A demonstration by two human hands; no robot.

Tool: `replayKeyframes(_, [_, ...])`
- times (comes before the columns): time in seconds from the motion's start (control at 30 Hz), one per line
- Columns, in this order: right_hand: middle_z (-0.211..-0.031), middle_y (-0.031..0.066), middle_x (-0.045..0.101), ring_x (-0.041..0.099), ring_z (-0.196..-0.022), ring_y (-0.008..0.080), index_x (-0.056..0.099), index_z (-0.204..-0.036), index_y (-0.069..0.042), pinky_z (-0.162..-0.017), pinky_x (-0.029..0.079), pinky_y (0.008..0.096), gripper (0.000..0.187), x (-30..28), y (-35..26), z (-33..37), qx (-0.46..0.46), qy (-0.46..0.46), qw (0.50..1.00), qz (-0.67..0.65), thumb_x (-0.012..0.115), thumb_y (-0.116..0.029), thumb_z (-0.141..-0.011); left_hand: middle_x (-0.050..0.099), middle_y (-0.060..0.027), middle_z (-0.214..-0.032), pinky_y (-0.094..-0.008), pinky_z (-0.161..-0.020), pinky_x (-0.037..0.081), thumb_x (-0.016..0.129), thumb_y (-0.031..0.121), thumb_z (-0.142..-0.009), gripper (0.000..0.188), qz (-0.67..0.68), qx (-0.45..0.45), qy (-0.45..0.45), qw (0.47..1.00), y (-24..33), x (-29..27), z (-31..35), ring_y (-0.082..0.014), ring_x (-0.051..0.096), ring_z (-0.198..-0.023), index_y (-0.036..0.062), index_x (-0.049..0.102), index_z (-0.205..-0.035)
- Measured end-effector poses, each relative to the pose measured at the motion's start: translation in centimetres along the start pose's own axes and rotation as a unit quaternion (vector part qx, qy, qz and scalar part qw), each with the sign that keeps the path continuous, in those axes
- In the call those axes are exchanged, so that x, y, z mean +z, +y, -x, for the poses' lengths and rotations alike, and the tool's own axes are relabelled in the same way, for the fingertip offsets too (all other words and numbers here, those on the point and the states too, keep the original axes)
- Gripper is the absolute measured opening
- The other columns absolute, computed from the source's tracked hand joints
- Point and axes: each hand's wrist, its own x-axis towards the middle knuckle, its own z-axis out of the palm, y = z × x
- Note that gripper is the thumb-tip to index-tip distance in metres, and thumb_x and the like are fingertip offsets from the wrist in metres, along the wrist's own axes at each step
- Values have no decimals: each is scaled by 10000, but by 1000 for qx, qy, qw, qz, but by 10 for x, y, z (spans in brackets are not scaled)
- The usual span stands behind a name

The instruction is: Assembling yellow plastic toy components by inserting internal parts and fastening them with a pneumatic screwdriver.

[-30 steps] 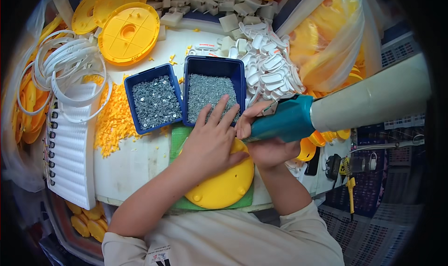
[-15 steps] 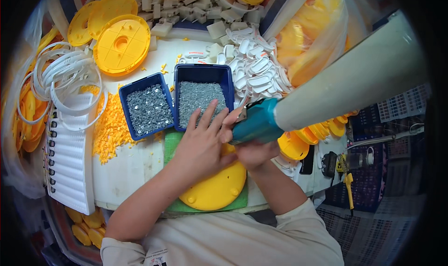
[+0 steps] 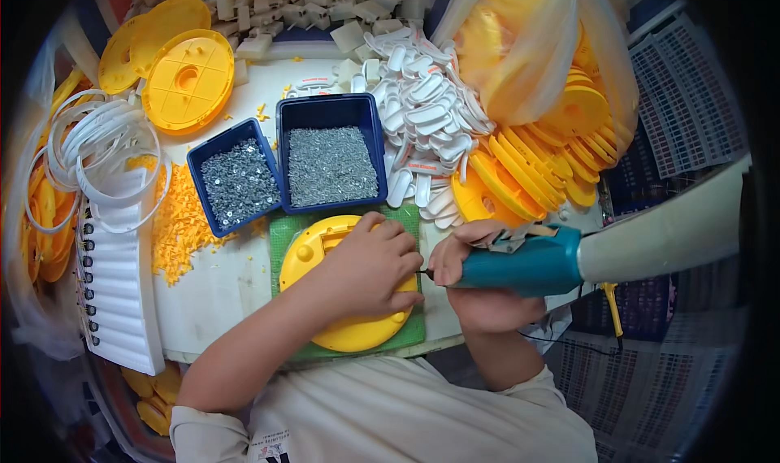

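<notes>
A yellow round plastic housing [image 3: 349,333] lies on a green mat [image 3: 414,325] in front of me. Over its right half rests my left hand [image 3: 370,264], fingers bent and closed at the rim with the thumb below; any small part under the fingertips is hidden. My right hand [image 3: 487,300] is wrapped around a teal electric screwdriver [image 3: 520,268], which lies sideways. Its thin dark bit points left, ending beside my left fingertips at the housing's right edge. A pale thick sleeve or tube [image 3: 666,235] runs from the tool's back end to the right.
Two blue bins, one of screws [image 3: 333,166] and one of small metal parts [image 3: 240,182], stand beyond the mat. White plastic handles [image 3: 431,109] are heaped right of them. Small yellow pieces [image 3: 191,227], a white ribbed tray [image 3: 126,276] and white rings [image 3: 101,146] lie left. Yellow discs [image 3: 512,178] stack right.
The screwdriver has swung down and right, from beside the screw bin to the housing's right side. My left hand has drawn back from the bin's edge onto the housing.
</notes>
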Motion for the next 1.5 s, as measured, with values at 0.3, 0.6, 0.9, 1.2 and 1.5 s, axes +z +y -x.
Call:
replayKeyframes(0.3, [-910,160,644,663,-749,264,593,-1170,87,-744,534,419,864,-2,31,16,-21,42,999,25,529,-713,-850,678,-92,-1075,-469,-1092,404,747,472,-832,446,-18,-16,-34,999,4,-1,-2,-275,605,-1146,101,721,-1077])
replayKeyframes(0.6, [-950,139,650,608,-836,241,547,-1318,98,-835,479,369,957,12,14,23,-67,30,997,-32,564,-734,-846,656,-95,-1155,-493,-1100,396,748,465,-853,463,-69,-22,17,997,19,3,13,-283,583,-1207,86,708,-1115])
replayKeyframes(0.9, [-902,156,654,615,-867,269,597,-1313,-21,-872,469,411,670,49,-12,79,69,-20,997,-26,528,-613,-1006,540,-206,-1543,-555,-1200,355,653,271,-915,569,-171,-146,51,973,93,32,81,-372,487,-1462,-23,612,-1401])
replayKeyframes(1.2, [-880,139,662,629,-842,265,582,-1340,2,-848,476,405,837,48,-10,80,28,-9,999,16,564,-726,-926,537,-217,-1557,-590,-1227,310,579,302,-945,571,-244,-135,83,957,90,52,85,-392,483,-1477,-17,616,-1417])
replayKeyframes(1.5, [-881,108,628,613,-834,185,600,-1119,-23,-784,508,317,199,47,2,73,25,-77,990,116,499,-191,-1081,559,-225,-1537,-602,-1221,311,556,293,-951,554,-268,-123,86,952,86,54,86,-396,493,-1470,-23,636,-1398])
